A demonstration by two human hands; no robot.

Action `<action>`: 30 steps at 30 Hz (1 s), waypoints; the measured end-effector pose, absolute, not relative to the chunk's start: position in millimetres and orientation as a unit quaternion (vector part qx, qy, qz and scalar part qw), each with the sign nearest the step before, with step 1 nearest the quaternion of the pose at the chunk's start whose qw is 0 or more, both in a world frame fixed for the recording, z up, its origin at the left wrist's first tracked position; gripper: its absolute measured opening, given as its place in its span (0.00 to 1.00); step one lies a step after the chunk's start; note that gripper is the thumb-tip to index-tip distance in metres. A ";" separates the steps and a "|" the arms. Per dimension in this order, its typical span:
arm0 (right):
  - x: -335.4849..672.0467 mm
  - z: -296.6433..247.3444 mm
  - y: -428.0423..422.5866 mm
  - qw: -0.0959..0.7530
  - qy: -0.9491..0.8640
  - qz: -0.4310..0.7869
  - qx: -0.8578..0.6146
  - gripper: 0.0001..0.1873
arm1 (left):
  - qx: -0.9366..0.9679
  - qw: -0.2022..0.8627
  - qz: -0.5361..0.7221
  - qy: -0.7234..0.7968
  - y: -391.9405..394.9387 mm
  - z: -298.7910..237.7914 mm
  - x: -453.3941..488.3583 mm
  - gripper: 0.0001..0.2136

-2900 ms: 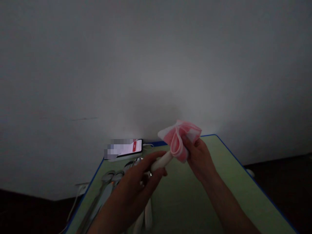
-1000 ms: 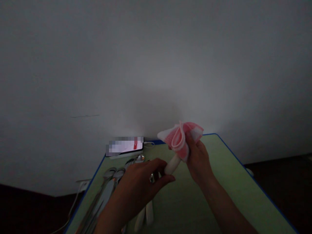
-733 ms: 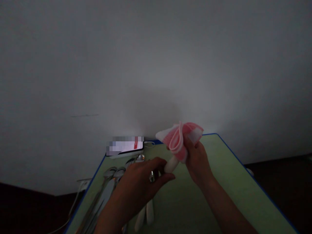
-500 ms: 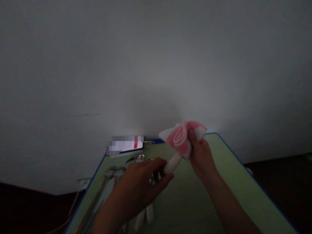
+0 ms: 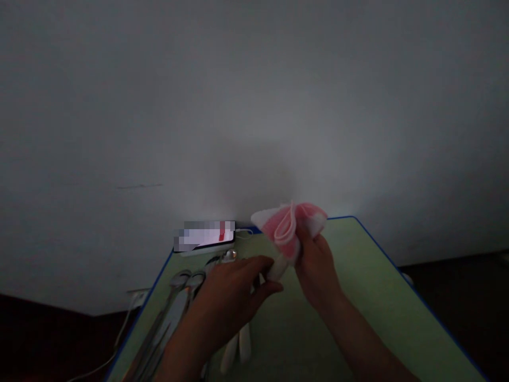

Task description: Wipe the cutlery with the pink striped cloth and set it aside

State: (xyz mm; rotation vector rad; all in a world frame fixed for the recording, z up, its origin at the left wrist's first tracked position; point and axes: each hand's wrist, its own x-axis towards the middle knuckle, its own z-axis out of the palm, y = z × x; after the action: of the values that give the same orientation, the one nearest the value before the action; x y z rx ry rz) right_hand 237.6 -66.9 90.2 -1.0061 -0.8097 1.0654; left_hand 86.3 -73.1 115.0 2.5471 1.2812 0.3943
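My left hand (image 5: 230,300) is closed around the lower end of a white-handled utensil (image 5: 275,269), held above the green table (image 5: 369,297). My right hand (image 5: 316,265) grips a bunched pink and white cloth (image 5: 288,228) that is wrapped over the utensil's upper end. The covered end of the utensil is hidden by the cloth. Both hands meet over the middle of the table, a little above its surface.
Several metal spoons (image 5: 178,297) lie in a row on the table's left part. White-handled utensils (image 5: 238,347) rest below my left hand. A lit phone (image 5: 204,236) with a cable sits at the far edge by the wall. The table has a blue rim.
The cloth in my right hand has slid up and down along the white handle and shifted slightly left. My left hand has kept its hold on the handle.
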 end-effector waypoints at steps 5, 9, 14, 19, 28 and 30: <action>230.9 100.4 -74.0 0.655 -0.372 0.453 -0.477 0.18 | 0.885 0.120 0.141 0.427 -72.1 105.7 91.2 0.08; 249.4 103.8 -65.0 0.656 -0.403 0.427 -0.474 0.18 | 0.890 0.140 0.149 0.407 -73.4 107.8 88.4 0.10; 282.9 108.2 -60.3 0.559 -0.564 0.325 -0.514 0.17 | 0.889 0.134 0.170 0.404 -71.1 113.4 77.5 0.12; 306.8 119.7 -67.1 0.491 -0.629 0.327 -0.506 0.14 | 0.867 0.125 0.228 0.425 -69.3 116.3 65.8 0.13; 324.2 121.9 -79.2 0.245 -0.756 0.410 -0.447 0.08 | 0.844 0.097 0.323 0.416 -73.7 121.8 64.0 0.15; 320.5 122.9 -78.7 0.252 -0.760 0.397 -0.449 0.06 | 0.842 0.108 0.327 0.415 -74.3 122.2 64.0 0.14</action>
State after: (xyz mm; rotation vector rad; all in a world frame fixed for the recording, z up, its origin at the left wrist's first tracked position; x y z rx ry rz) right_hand 320.5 -78.7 122.9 -1.2205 -2.0684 1.0794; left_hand 64.0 -74.3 122.2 2.4770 1.2223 0.9613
